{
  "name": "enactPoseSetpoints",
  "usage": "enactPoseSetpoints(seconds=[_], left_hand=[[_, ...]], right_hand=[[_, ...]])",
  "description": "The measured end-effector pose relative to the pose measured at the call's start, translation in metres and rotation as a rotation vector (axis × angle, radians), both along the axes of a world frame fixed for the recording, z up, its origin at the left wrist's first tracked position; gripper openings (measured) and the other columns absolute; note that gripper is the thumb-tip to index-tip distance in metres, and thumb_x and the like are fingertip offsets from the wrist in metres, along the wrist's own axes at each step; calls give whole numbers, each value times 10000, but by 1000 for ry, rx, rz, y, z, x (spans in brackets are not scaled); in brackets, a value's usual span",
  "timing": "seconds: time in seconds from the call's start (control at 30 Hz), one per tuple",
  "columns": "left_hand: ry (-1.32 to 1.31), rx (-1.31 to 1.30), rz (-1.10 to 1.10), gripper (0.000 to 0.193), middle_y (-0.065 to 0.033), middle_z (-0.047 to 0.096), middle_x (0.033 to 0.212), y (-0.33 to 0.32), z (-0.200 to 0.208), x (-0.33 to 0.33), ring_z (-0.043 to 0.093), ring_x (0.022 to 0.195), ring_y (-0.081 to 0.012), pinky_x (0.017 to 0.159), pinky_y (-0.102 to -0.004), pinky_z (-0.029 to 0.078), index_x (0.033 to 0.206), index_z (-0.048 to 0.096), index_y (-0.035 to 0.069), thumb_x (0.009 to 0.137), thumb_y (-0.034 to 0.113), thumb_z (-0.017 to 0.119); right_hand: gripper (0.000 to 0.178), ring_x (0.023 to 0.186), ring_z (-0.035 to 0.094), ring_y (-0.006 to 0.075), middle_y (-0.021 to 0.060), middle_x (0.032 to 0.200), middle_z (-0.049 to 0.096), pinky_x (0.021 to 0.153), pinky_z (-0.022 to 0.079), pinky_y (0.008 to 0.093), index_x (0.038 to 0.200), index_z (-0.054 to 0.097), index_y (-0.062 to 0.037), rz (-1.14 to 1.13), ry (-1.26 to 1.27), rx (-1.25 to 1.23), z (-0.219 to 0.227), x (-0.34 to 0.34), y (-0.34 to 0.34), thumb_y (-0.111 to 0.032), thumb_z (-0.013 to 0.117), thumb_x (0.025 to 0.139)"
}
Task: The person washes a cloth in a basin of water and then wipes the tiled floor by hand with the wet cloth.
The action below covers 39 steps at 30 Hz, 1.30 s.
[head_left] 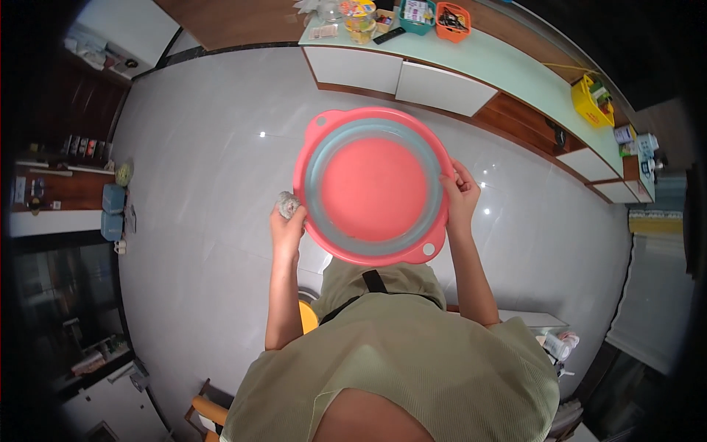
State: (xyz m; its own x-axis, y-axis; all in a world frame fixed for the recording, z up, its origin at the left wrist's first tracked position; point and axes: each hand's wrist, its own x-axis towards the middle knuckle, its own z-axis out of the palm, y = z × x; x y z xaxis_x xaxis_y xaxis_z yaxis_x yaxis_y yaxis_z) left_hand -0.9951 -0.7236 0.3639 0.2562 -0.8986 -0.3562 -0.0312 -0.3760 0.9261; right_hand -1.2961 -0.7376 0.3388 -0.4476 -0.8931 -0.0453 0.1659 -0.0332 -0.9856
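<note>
A round pink basin [374, 188] with a grey-blue inner band is held out in front of me, its inside facing up. Two tabs with holes stick out from its rim, at the upper left and lower right. My left hand [287, 225] grips the rim at the left side, and a crumpled grey cloth [288, 204] is bunched in the same hand. On the opposite side my right hand [462, 197] closes round the rim, thumb on the inside. Fingers under the rim are partly hidden.
Ahead stands a long low cabinet [445, 88] with an orange basket [452, 22], a teal basket [417, 16] and a yellow basket [592, 102] on top. Grey tiled floor [199, 147] spreads around me. A shelf with blue boxes [113, 214] is at left; a yellow stool-like object [308, 317] is beside me.
</note>
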Motion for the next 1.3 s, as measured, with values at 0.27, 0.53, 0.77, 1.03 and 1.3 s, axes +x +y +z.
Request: enactPoseSetpoints(seconds=[0.27,0.53,0.77,1.03,1.3], left_hand=[[21,22,-246,65,24,511,664,-1,2,-10,435,534,-47,457,-212,343,835,535,35,776,48,559],[-2,35,-534,68,17,495,666,5,11,0,416,551,-52,474,-218,334,832,518,31,777,48,553],[9,32,-735,72,21,487,666,28,7,4,407,544,-53,469,-216,329,829,515,45,772,57,557],[-6,83,-919,89,27,477,665,70,-3,-13,399,539,-44,455,-207,312,836,511,56,771,67,570],[-63,121,-1055,99,22,484,668,135,-16,-54,413,549,-53,466,-216,337,841,510,55,769,73,576]], right_hand=[[334,577,450,17,-48,646,532,550,336,171,1084,608,55,-261,-32,30,2,0,62,23,590,753],[348,630,489,27,-23,724,577,586,365,168,1095,600,66,-523,-61,47,-11,29,137,39,574,750],[346,699,549,46,27,838,641,652,415,171,1106,594,63,-686,-99,51,-14,59,211,44,535,766],[352,647,526,22,3,807,632,606,399,155,1110,592,59,-862,-107,33,-27,77,295,41,528,765],[333,562,425,-14,-64,685,554,520,308,142,1084,617,39,-1014,-38,72,-45,71,389,36,551,758]])
